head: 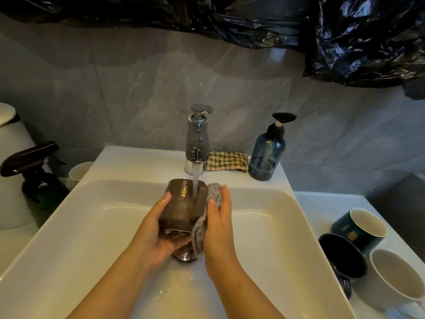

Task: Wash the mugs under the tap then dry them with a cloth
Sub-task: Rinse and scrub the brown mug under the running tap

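Under the running tap [198,143], the left hand [158,229] grips 1 brown mug [184,204]; the right hand [218,219] presses a grey cloth [208,208] against its side.

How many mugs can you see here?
4: a brown mug in the left hand under the tap, plus a green mug, black mug and white mug on the counter at right. A dark shape under the black one may be another.

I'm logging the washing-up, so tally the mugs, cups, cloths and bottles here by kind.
Mugs: 4 (brown mug, teal mug, dark mug, white mug)
Cups: 1 (pale cup)
Cloths: 2 (grey cloth, checked cloth)
Bottles: 2 (pump bottle, spray bottle)
Total: 9
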### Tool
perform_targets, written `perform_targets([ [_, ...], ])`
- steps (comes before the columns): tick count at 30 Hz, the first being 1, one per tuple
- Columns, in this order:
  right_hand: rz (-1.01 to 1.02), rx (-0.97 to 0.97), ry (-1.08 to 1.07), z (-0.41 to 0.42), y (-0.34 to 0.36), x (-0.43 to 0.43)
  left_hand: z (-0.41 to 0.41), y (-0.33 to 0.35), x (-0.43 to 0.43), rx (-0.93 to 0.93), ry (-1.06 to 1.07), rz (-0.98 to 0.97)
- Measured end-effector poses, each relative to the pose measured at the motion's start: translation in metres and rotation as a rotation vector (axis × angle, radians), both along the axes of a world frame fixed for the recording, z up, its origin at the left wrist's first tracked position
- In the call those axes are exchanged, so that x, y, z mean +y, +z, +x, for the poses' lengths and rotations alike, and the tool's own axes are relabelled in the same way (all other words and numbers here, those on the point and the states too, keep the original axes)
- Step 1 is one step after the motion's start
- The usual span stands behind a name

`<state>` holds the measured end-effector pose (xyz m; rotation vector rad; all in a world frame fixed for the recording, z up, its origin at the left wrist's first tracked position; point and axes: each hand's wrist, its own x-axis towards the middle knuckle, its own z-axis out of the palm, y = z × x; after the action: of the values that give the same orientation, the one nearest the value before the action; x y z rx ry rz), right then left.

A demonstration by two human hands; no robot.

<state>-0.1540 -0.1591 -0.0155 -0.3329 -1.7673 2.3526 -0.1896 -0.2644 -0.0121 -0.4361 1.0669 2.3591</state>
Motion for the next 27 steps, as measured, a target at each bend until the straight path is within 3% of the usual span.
perform_targets([
  [5, 0.259, 0.097, 0.025, -0.003, 0.002, 0.000, -0.004, 0.001, -0.011, -0.028, -0.192, -0.015],
  [9, 0.424, 0.057, -0.120, -0.001, 0.002, 0.013, 0.001, -0.001, -0.005, -0.108, -0.315, -0.097],
  [14, 0.545, 0.006, -0.263, -0.002, 0.005, 0.013, 0.009, -0.001, 0.008, -0.025, -0.207, -0.100],
  [18, 0.578, 0.033, -0.096, 0.001, 0.007, 0.009, 0.004, -0.003, 0.005, 0.022, -0.060, -0.075],
  [23, 0.653, -0.012, 0.343, 0.007, 0.003, 0.005, -0.005, -0.005, -0.012, -0.148, -0.099, -0.019],
  [27, 0.972, -0.039, 0.552, 0.007, 0.007, 0.017, -0.007, -0.004, -0.018, -0.166, -0.158, -0.035],
])
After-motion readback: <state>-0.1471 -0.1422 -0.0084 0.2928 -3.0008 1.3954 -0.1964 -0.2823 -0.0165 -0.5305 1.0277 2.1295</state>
